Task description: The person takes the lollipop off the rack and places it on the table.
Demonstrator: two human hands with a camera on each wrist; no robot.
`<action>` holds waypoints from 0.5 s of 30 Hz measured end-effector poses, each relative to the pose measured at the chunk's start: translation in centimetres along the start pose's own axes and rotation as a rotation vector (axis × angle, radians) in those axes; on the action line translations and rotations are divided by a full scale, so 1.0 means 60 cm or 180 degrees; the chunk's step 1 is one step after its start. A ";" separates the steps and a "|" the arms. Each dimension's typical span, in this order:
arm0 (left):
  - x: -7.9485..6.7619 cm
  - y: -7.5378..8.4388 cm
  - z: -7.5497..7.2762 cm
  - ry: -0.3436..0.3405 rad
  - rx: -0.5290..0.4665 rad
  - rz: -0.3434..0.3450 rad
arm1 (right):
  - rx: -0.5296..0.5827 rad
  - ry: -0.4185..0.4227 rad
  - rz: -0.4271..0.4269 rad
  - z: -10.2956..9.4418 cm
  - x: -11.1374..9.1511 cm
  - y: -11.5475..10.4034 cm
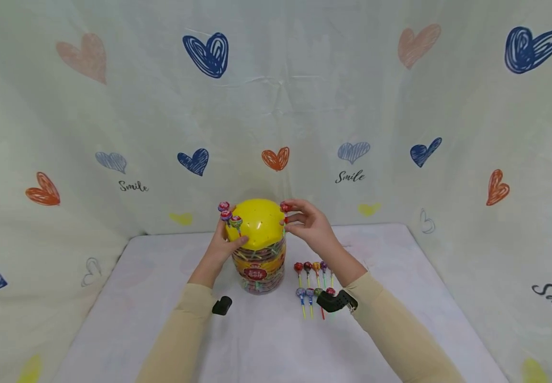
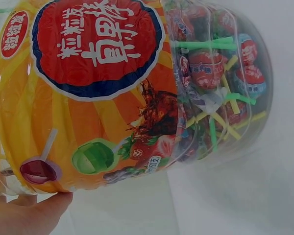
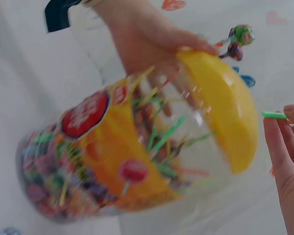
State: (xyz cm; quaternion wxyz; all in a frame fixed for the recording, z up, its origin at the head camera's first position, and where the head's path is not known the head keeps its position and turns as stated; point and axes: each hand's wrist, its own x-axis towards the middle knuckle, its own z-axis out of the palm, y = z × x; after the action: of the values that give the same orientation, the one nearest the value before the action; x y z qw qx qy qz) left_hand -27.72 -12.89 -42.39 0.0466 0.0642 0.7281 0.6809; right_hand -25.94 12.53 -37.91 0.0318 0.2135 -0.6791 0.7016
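A clear plastic jar (image 1: 259,274) filled with wrapped lollipops stands upright on the table under a yellow domed lid (image 1: 262,221). My left hand (image 1: 220,250) grips the jar's upper left side at the lid, thumb at the front. Three wrapped lollipops (image 1: 226,215) stick out at the lid's left side, beside that hand. At the lid's right edge my right hand (image 1: 310,226) holds a red-wrapped lollipop (image 1: 284,207). In the right wrist view its fingers pinch a green stick (image 3: 274,115), pointing at the lid. The left wrist view shows the jar's orange label (image 2: 112,117).
To the right of the jar, several lollipops (image 1: 307,267) lie in two rows on the white-covered table (image 1: 161,319). My right forearm partly covers them. A cloth backdrop (image 1: 281,106) with printed hearts hangs behind the table.
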 end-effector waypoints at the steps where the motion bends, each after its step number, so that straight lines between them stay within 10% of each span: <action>1: 0.000 0.001 0.000 0.0001 -0.0004 0.0009 | -0.0017 0.0025 0.0057 -0.007 -0.008 0.006; 15: 0.003 -0.002 0.003 0.0014 0.0026 0.0020 | -0.0453 0.0183 0.0616 -0.088 -0.108 0.107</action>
State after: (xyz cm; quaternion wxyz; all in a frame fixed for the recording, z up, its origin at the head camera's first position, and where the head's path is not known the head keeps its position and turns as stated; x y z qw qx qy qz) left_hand -27.88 -12.70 -42.49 0.0425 0.0652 0.7307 0.6782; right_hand -23.57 18.73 -46.06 -0.0016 0.1240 -0.7434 0.6572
